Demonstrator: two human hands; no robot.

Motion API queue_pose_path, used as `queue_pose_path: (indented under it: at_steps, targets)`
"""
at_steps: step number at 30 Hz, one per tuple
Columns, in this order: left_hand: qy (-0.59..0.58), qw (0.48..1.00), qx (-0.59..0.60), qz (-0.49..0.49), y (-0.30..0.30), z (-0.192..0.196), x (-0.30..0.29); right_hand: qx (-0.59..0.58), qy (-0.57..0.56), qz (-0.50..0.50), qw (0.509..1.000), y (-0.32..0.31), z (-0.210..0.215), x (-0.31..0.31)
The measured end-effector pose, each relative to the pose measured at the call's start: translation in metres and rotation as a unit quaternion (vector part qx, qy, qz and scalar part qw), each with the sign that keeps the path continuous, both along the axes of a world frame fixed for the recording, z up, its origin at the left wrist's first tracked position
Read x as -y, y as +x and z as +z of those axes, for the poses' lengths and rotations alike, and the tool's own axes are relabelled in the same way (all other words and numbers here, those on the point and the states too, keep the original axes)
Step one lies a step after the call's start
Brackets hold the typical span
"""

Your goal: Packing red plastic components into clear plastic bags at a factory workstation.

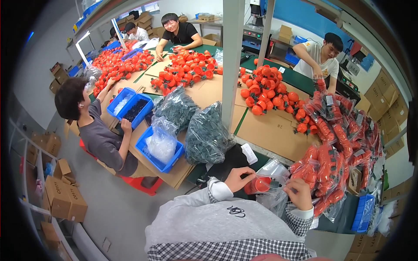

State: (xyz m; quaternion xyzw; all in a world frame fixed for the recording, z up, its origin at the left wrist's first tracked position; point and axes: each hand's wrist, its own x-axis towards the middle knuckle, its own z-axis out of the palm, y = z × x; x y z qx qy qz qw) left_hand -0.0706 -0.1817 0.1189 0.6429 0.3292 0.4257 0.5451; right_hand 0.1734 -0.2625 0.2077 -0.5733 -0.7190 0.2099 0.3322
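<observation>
Head view. I find the left hand (238, 179) with thumb and fingertips pinched on the film of a clear, thin plastic bag (273, 202); the right hand (299, 194) pinches film at its other side. A round, red plastic cup piece (262, 184) sits between the hands, inside or behind the film; I cannot tell how many are there. Just right lies a heap of filled clear bags of stacked red pieces (327, 167). Beyond, on the cardboard-covered bench (275, 129), is a pile of loose red cups with dark green parts (267, 92).

I judge the step in hand to be bagging, with the mouth being handled. The next move calls for keeping both pinches, settling the contents and closing the film without tearing it.
</observation>
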Motion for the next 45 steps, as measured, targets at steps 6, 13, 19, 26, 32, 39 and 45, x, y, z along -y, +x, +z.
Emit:
queue_pose_path:
  at_steps: [6,13,19,26,32,39,45]
  targets:
    - [0.028,0.999,0.008,-0.025,-0.002,0.006,0.000,0.006,0.003,-0.009,1.000,-0.009,0.002,-0.004]
    - [0.078,0.996,-0.032,0.031,-0.003,0.016,0.001,0.093,0.030,-0.042,0.994,-0.014,0.021,-0.002]
    - [0.184,0.982,-0.030,0.037,0.006,0.009,0.007,0.156,0.124,0.008,0.980,-0.070,0.007,-0.021]
    - [0.197,0.978,-0.062,0.042,0.004,0.016,0.015,0.060,0.073,0.043,0.995,-0.072,-0.014,-0.026]
    - [0.234,0.968,-0.073,0.047,0.007,0.025,0.018,0.065,0.081,0.078,0.992,-0.065,-0.012,-0.028]
    - [0.295,0.949,-0.101,0.048,0.010,0.030,0.018,0.039,0.066,0.107,0.991,-0.056,-0.016,-0.029]
    - [0.279,0.953,-0.103,0.055,0.012,0.031,0.021,0.030,0.076,0.081,0.993,-0.062,-0.015,-0.025]
